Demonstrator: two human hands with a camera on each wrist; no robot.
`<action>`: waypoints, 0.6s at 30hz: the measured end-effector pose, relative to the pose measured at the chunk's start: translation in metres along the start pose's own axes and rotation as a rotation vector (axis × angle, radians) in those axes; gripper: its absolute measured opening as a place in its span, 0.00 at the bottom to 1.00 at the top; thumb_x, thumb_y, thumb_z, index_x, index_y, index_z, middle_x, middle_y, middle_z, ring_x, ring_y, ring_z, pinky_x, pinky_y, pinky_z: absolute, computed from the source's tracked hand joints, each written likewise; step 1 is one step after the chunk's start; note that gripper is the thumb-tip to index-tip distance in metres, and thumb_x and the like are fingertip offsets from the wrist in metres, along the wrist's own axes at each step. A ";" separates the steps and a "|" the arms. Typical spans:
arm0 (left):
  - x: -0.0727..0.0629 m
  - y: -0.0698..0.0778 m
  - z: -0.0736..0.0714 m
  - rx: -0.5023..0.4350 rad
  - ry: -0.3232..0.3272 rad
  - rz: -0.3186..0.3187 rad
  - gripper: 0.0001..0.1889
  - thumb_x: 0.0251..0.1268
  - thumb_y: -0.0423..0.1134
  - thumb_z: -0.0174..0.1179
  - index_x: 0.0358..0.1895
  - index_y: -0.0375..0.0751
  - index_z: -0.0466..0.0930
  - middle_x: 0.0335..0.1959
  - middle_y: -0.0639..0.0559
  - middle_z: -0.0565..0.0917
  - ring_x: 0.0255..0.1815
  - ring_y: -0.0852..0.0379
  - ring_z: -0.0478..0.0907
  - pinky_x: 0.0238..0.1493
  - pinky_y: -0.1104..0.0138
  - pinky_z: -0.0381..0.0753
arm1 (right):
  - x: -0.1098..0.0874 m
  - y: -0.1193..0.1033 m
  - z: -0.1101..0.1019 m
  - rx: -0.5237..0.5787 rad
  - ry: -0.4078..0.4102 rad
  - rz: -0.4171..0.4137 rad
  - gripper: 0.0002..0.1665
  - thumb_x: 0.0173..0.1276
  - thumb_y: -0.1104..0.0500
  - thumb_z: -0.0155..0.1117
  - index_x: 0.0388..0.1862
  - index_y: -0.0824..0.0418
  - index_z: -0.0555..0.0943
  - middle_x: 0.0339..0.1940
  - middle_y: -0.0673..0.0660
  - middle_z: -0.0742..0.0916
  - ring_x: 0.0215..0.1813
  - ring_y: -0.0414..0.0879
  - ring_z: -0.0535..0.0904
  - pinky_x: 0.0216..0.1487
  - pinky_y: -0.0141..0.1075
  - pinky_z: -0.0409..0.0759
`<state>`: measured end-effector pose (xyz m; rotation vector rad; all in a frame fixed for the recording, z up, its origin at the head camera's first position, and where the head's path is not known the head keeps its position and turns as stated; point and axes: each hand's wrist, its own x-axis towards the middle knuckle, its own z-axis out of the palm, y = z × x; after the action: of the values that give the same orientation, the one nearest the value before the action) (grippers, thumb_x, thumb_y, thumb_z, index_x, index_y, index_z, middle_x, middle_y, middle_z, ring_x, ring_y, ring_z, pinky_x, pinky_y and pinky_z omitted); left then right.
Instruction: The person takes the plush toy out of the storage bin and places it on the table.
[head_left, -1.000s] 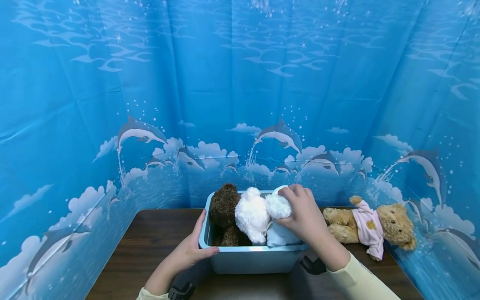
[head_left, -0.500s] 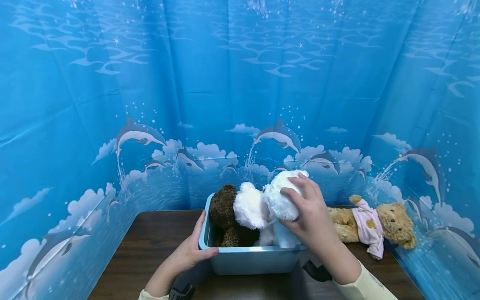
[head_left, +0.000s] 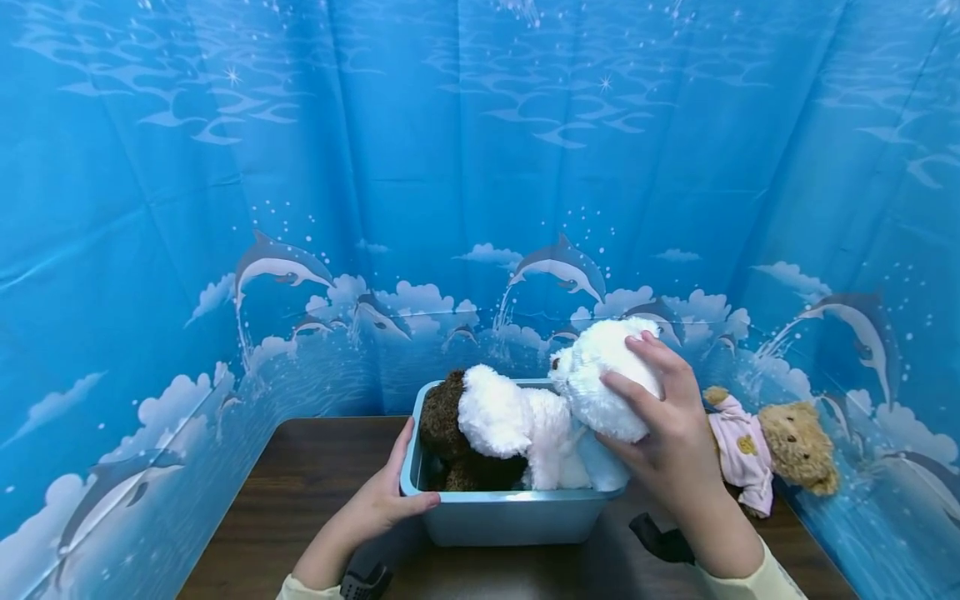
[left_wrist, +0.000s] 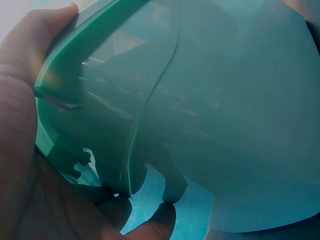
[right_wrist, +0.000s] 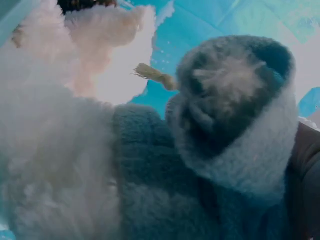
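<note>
Now the blue-clad, white plush toy (head_left: 609, 385) sits higher, seemingly partway out of the pale-blue plastic bin (head_left: 513, 523); right hand (head_left: 672, 429) fingers grip its head, left hand (head_left: 382, 498) fingers the bin.

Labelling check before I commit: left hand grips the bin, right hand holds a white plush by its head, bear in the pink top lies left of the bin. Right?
One error: the bear in the pink top lies right of the bin; see head view. The left hand gripping it and the right hand holding the white plush stand.
</note>
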<state>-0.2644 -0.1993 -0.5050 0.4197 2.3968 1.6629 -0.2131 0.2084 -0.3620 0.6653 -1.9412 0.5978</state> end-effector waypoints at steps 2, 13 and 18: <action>0.000 0.000 0.000 0.001 0.000 0.003 0.64 0.68 0.56 0.74 0.90 0.68 0.27 0.92 0.39 0.42 0.82 0.28 0.63 0.68 0.37 0.82 | 0.000 0.000 -0.003 -0.008 0.037 0.003 0.34 0.79 0.27 0.59 0.61 0.52 0.89 0.81 0.69 0.73 0.84 0.69 0.67 0.72 0.76 0.72; -0.002 0.000 0.000 -0.005 -0.014 0.042 0.64 0.69 0.53 0.74 0.90 0.67 0.27 0.92 0.36 0.45 0.83 0.25 0.62 0.70 0.35 0.79 | -0.001 0.004 -0.021 -0.023 0.151 0.028 0.36 0.77 0.27 0.63 0.60 0.55 0.88 0.81 0.73 0.71 0.84 0.71 0.66 0.82 0.65 0.65; -0.001 0.001 0.001 -0.010 -0.015 0.043 0.64 0.69 0.52 0.73 0.90 0.65 0.27 0.92 0.36 0.45 0.83 0.24 0.62 0.70 0.34 0.79 | -0.006 0.012 -0.020 0.048 0.059 0.161 0.39 0.72 0.28 0.68 0.66 0.56 0.85 0.85 0.69 0.67 0.84 0.70 0.61 0.74 0.70 0.66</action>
<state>-0.2626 -0.1985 -0.5048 0.4832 2.3838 1.6824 -0.2065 0.2318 -0.3609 0.5181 -1.9423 0.7579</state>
